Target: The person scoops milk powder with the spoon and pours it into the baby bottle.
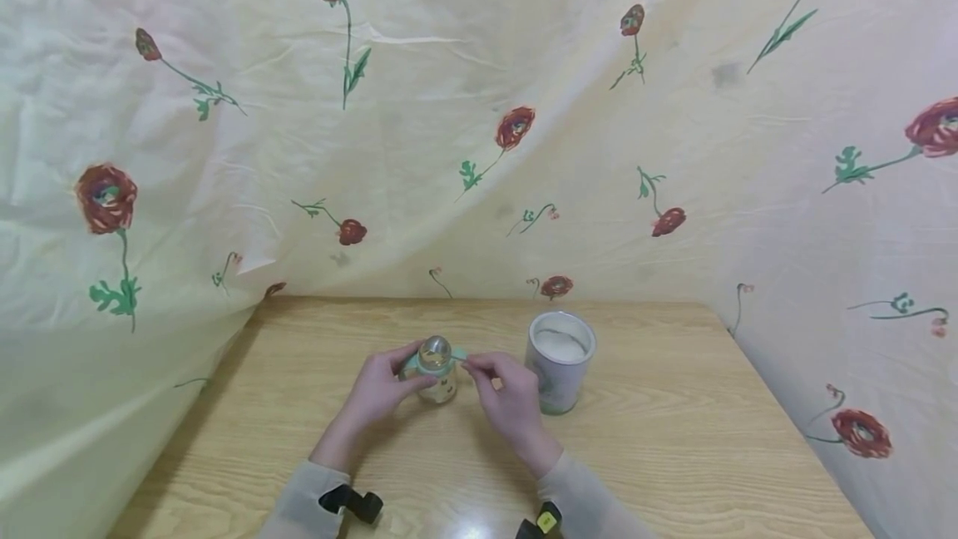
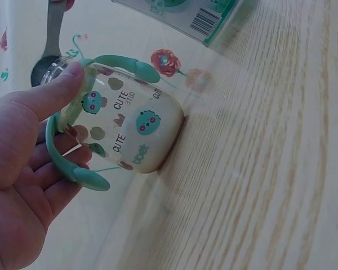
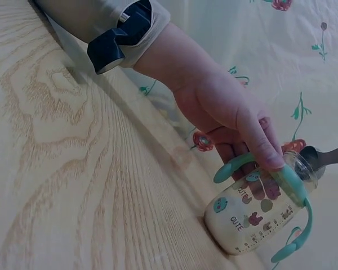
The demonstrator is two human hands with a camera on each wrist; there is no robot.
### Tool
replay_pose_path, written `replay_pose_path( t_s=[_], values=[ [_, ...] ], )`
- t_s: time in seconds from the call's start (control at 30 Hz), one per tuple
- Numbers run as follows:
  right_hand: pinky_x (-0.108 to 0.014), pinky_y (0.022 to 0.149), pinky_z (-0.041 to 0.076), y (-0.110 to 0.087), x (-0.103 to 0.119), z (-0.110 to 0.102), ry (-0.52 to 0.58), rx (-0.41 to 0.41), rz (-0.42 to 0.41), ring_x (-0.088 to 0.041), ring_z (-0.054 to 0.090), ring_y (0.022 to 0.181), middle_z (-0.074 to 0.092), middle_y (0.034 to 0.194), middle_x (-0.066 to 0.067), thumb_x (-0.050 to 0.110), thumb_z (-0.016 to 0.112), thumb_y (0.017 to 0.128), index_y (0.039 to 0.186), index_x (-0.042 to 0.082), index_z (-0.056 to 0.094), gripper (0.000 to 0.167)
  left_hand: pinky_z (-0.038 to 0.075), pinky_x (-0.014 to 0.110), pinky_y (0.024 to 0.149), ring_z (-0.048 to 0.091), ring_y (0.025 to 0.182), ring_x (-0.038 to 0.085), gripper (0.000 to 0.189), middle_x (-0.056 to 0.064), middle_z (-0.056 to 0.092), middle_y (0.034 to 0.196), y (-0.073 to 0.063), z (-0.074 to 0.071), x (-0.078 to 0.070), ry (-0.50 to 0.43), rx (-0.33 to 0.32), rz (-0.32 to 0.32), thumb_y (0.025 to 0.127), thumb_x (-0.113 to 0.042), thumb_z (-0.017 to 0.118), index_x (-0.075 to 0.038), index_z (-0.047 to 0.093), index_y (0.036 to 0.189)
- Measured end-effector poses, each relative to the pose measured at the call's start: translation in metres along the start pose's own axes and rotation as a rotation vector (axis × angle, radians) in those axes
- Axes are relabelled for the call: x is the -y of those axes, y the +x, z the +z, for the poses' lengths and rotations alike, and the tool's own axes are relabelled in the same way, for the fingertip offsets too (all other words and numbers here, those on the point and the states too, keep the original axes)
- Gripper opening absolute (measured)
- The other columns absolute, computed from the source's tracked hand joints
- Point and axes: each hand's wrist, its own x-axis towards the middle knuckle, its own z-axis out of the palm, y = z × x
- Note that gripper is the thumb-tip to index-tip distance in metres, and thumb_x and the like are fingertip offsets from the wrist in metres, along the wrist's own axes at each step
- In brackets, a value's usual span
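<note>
A clear baby bottle (image 1: 445, 389) with mint-green side handles, printed "CUTE" and cartoon faces, stands uncapped on the table. My left hand (image 1: 377, 388) grips it round the neck, the thumb (image 2: 62, 84) along the collar. Something pale fills the lower part of the bottle (image 3: 239, 225). With thumb and fingers my right hand (image 1: 512, 396) pinches the end of a grey scoop's handle. The bowl of that scoop (image 2: 44, 68) is at the bottle's mouth, tipped into the opening. In the right wrist view the scoop (image 3: 329, 157) shows, while the right hand is almost wholly out of frame.
A tall white can (image 1: 557, 381), its top off and white powder inside, stands just right of my right hand. The wooden table (image 1: 659, 439) ends at a floral cloth (image 1: 419, 148) that hangs behind and at both sides. Dark cameras (image 1: 352, 501) are strapped on both wrists.
</note>
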Motion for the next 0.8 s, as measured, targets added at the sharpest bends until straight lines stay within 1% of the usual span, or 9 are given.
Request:
replay_pose_path(
  t_s=[0.17, 0.4, 0.57, 0.8],
  values=[
    [-0.019, 0.072, 0.062, 0.0006, 0.0004, -0.0005, -0.001, -0.009, 0.007, -0.019, 0.076, 0.078, 0.080, 0.095, -0.010, -0.008, 0.083, 0.086, 0.099, 0.004, 0.076, 0.020, 0.042, 0.055, 0.120, 0.059, 0.139, 0.032, 0.070, 0.006, 0.067, 0.146, 0.0003, 0.0004, -0.0005, 0.002, 0.001, -0.005, 0.085, -0.031, 0.092, -0.015, 0.065, 0.148],
    [-0.018, 0.072, 0.062, 0.0005, 0.0006, -0.0001, 0.020, 0.006, 0.045, -0.018, 0.075, 0.078, 0.080, 0.095, -0.010, -0.007, 0.082, 0.087, 0.099, 0.005, 0.076, 0.018, 0.041, 0.056, 0.121, 0.059, 0.139, 0.032, 0.070, 0.006, 0.067, 0.145, 0.0002, 0.0010, 0.0004, -0.009, 0.003, 0.000, 0.086, -0.032, 0.092, -0.014, 0.065, 0.148],
    [-0.019, 0.070, 0.062, 0.0008, 0.0008, -0.0003, 0.022, -0.003, 0.035, -0.018, 0.075, 0.077, 0.080, 0.095, -0.011, -0.007, 0.082, 0.088, 0.099, 0.004, 0.076, 0.017, 0.040, 0.057, 0.121, 0.059, 0.139, 0.032, 0.070, 0.005, 0.067, 0.146, -0.0009, 0.0008, 0.0014, -0.012, 0.007, -0.002, 0.087, -0.033, 0.091, -0.014, 0.064, 0.149],
    [-0.018, 0.069, 0.061, 0.0019, 0.0032, -0.0023, 0.013, 0.015, 0.069, -0.015, 0.075, 0.076, 0.080, 0.094, -0.007, -0.009, 0.083, 0.087, 0.097, 0.005, 0.076, 0.019, 0.040, 0.056, 0.121, 0.059, 0.139, 0.031, 0.069, 0.005, 0.067, 0.145, -0.0010, 0.0009, 0.0015, -0.004, 0.014, 0.005, 0.087, -0.033, 0.091, -0.014, 0.065, 0.148]
  ],
)
